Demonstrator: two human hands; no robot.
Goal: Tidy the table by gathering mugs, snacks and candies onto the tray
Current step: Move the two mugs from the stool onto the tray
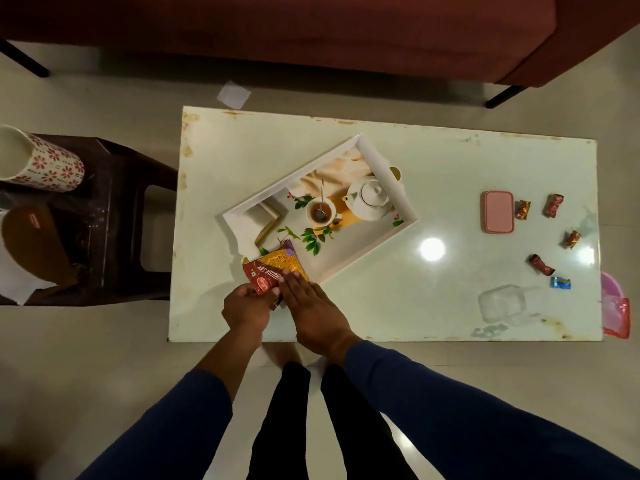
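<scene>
Snack packet (277,271) is pinched by the left hand (244,306) at the tray's (408,206) near corner; the right hand (313,306) lies flat on it. It should be slid fully inside.

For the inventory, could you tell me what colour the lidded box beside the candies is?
Pink, seen in the head view: the box lies on the table's right side.

A home living room: a red sofa (311,26) on a tiled floor (104,358) behind a low desk (450,188), a stool (131,188) alongside.
</scene>
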